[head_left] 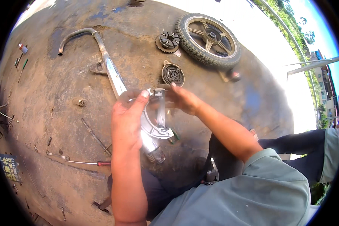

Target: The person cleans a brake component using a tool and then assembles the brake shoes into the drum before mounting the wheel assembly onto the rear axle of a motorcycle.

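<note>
**Brake shoe held up over the oily ground, parts spread all around**

A curved metal brake shoe [154, 130] is held up at the centre of the frame, between both hands. The left hand [126, 120] is wrapped around its left side, with the thumb pressed up near the top end, so the grip is closed on it. The right hand [184, 100] is brought in from the right, and its fingertips are pinched on the top end of the same part, next to a small metal pin there. How tight that pinch is can't really be told, since things get blurry there.

Behind and under the hands, a long chrome exhaust pipe [111, 69] is laid on the ground, running from the upper left down to the centre; its lower end is hidden by the left hand.

In the upper middle, a spoked wheel with tyre [209, 39] is laid flat. Just left of it a sprocket hub [167, 41] is set down, and a round brake plate [172, 74] is seen below that, just above the right hand.

In the lower left a red-handled screwdriver [88, 163] is lying, with a flat wrench [58, 155] just beside it. A small nut [80, 102] sits at left centre.

No box or tray is seen; everything is laid straight on the stained ground [56, 94].
</note>
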Demonstrator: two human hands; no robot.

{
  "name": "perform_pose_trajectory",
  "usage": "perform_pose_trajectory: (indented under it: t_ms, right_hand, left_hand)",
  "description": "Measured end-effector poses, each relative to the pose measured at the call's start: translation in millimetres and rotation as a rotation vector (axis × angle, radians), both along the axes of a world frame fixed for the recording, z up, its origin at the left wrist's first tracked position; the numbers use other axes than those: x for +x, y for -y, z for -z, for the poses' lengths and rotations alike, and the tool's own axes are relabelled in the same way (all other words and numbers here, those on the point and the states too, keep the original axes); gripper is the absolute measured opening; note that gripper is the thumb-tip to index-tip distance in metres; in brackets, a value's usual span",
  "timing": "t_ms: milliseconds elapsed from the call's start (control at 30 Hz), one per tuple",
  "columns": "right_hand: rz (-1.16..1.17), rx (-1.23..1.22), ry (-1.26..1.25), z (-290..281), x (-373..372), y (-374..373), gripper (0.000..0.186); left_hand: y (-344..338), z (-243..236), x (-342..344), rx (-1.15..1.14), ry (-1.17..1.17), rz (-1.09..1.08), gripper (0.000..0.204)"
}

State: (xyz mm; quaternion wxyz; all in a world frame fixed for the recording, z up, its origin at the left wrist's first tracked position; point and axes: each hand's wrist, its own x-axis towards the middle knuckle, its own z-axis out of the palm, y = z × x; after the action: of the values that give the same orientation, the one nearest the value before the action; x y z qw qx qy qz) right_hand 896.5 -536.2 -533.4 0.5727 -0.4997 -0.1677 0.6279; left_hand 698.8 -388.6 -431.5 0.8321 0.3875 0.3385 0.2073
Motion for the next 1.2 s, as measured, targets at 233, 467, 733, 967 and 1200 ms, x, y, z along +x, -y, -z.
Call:
perform_pose_trajectory:
  t_ms: [233,467,733,967,1200]
  right_hand:
    - [-0.548,-0.242,1.072,-132,79,-26,0.069]
    - [-0.898,-0.529,1.746,-18,243,-34,0.062]
    - [-0.778,-0.201,1.514,162,299,-81,0.07]
    - [-0.907,0.059,1.356,190,313,-106,0.078]
    - [-0.887,0.143,1.201,202,323,-104,0.073]
  left_hand:
    - [-30,40,48,-0.174,0.139,0.16,0.038]
    - [-70,50,72,-0.122,0.031,-0.088,0.035]
    - [-29,2,71,0.188,-0.335,-0.336,0.041]
    - [53,-50,91,0.246,-0.499,-0.64,0.031]
    - [105,-37,116,0.074,-0.632,-0.675,0.032]
